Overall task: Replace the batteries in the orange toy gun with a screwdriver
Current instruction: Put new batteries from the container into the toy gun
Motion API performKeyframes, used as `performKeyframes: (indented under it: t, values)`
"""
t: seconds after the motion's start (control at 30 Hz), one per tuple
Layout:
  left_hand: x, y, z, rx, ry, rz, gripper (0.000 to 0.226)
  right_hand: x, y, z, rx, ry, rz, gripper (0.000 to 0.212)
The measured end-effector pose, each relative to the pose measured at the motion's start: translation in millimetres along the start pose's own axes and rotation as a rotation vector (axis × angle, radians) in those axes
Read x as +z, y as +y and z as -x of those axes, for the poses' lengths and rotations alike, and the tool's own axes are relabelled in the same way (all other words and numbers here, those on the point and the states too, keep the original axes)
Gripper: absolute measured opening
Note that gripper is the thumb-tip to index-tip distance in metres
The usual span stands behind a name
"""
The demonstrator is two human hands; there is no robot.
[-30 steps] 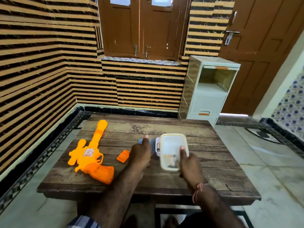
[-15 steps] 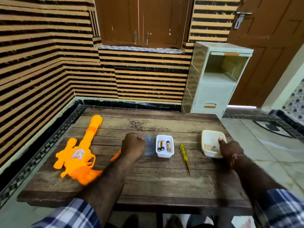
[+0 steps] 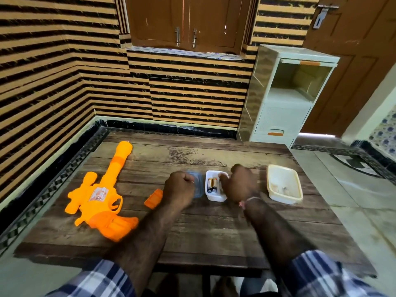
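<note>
No text, brand or number reading clearly anywhere, a pale sticker (image 3: 97,194) showing on the side of the orange toy gun (image 3: 102,196) at the left of the table, its print too blurred to read, batteries' (image 3: 212,185) labels too small to read

Blue-and-white plaid sleeves (image 3: 102,279) (rolled up), pinkish thread wristband (image 3: 246,201).

Bare tabletop (image 3: 214,228) lies open along the near edge; toy gun (image 3: 100,196) and cream tray (image 3: 296,199) crowd either side.
</note>
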State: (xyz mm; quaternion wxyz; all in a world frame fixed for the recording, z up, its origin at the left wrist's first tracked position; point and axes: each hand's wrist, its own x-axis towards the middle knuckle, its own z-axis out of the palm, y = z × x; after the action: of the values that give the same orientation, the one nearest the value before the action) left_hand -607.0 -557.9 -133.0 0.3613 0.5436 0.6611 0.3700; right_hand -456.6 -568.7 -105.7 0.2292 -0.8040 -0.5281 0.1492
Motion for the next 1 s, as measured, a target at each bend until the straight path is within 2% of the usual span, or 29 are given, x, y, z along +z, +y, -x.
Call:
performKeyframes:
  t: [0.13,0.27,0.47,0.53,0.57,0.63,0.7,0.77,0.83,0.97,1.0]
  values:
    - [-7,-2,4,0.003,-0.03,0.058,0.018,15,-11,-3,0.093,-0.046,0.103,0.028]
    - [-12,-7,6,-0.012,-0.051,0.118,0.017,16,-6,-2,0.144,-0.035,0.025,0.025]
    - [-9,-5,25,-0.046,-0.063,0.289,0.024,3,-3,29,0.012,0.023,-0.124,0.017]
    - [-12,1,45,-0.116,-0.065,0.474,0.03,-6,-6,52,-0.074,0.02,-0.162,0.009]
    - [-15,6,56,-0.203,-0.115,0.632,0.038,-10,-7,64,-0.114,0.013,-0.182,0.007]
    - [-26,13,79,-0.41,-0.301,0.981,0.056,-17,-9,85,-0.176,0.002,-0.266,0.007]
    - [-37,15,95,-0.521,-0.423,1.195,0.068,-22,-11,101,-0.189,0.006,-0.318,0.006]
    - [-43,13,104,-0.546,-0.457,1.262,0.063,-22,-14,112,-0.199,0.026,-0.286,0.014]
    - [-47,14,112,-0.555,-0.435,1.255,0.049,-26,-18,122,-0.217,0.042,-0.277,0.02]
    - [-57,18,120,-0.466,-0.346,1.312,0.032,-38,-31,142,-0.36,0.147,-0.206,0.011]
    - [-58,14,119,-0.41,-0.367,1.331,0.028,-40,-35,148,-0.412,0.187,-0.205,0.008]
